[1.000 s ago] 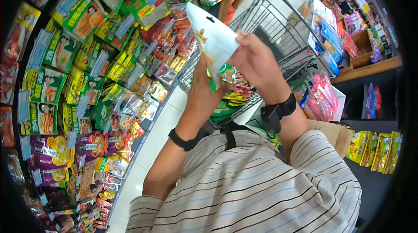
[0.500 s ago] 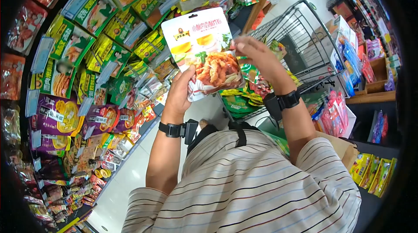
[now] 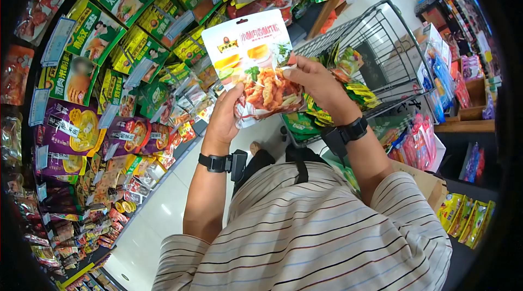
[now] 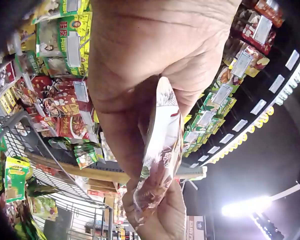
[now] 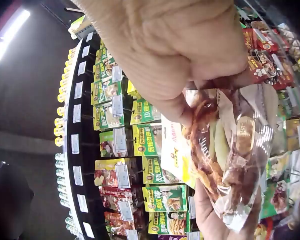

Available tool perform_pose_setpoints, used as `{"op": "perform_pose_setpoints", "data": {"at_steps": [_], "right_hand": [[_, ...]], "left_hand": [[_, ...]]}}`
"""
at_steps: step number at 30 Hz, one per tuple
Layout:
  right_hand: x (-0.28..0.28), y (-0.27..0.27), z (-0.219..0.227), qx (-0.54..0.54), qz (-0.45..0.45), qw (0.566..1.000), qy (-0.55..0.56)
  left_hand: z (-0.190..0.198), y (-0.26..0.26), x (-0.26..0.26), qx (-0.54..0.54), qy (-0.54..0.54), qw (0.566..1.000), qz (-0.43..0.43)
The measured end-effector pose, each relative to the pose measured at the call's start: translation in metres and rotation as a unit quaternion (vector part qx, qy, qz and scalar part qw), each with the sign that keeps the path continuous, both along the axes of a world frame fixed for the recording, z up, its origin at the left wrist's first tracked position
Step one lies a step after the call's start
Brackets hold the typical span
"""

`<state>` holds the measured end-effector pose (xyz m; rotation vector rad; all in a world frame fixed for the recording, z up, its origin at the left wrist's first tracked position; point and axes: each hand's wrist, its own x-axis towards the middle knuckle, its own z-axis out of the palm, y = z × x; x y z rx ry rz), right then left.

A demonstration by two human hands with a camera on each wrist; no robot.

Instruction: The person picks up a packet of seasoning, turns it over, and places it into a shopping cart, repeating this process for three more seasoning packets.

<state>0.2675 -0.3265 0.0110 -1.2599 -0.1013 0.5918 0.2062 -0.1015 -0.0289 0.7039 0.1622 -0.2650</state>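
Observation:
A white pouch point(image 3: 253, 51) printed with fried crispy meat faces upward in the head view, held by both hands in front of the body. My left hand point(image 3: 222, 115) grips its lower left edge, thumb on the printed front and fingers behind. At the lower right edge, my right hand point(image 3: 318, 85) pinches it with the thumb over the picture. In the left wrist view the pouch point(image 4: 162, 145) is seen edge-on below the palm. The right wrist view shows its glossy lower part point(image 5: 230, 150) between the two hands.
A shelf rack of green and yellow food packets point(image 3: 101, 32) rises on the left, with price tags along it. A wire shopping cart point(image 3: 400, 95) holding several packets stands ahead on the right. Pink packages point(image 3: 417, 141) sit in a white box beside it.
The pouch has turned from a steep tilt to show its printed front. My right hand, loose at its edge half a second ago, now pinches it. The view has shifted slightly.

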Motion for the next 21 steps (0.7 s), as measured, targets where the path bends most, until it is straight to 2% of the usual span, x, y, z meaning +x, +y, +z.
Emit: {"op": "perform_pose_setpoints", "data": {"at_steps": [6, 9, 12, 15, 21], "right_hand": [[-0.022, 0.002, -0.019, -0.060, -0.030, 0.998, 0.001], [-0.033, 0.003, -0.026, -0.052, -0.028, 0.998, -0.006], [-0.042, 0.003, -0.029, -0.110, -0.010, 0.994, -0.017], [-0.055, 0.006, -0.029, -0.061, 0.026, 0.998, -0.008], [-0.079, -0.016, -0.053, -0.059, 0.054, 0.997, -0.022]], "left_hand": [[-0.019, -0.001, -0.020, 0.050, 0.018, 0.998, -0.015], [-0.036, 0.002, -0.034, 0.154, 0.020, 0.988, -0.025], [-0.038, -0.005, -0.053, 0.177, 0.013, 0.984, 0.009], [-0.046, -0.011, -0.075, 0.191, 0.003, 0.981, 0.041], [-0.042, -0.042, -0.118, 0.250, 0.013, 0.963, 0.096]]}}
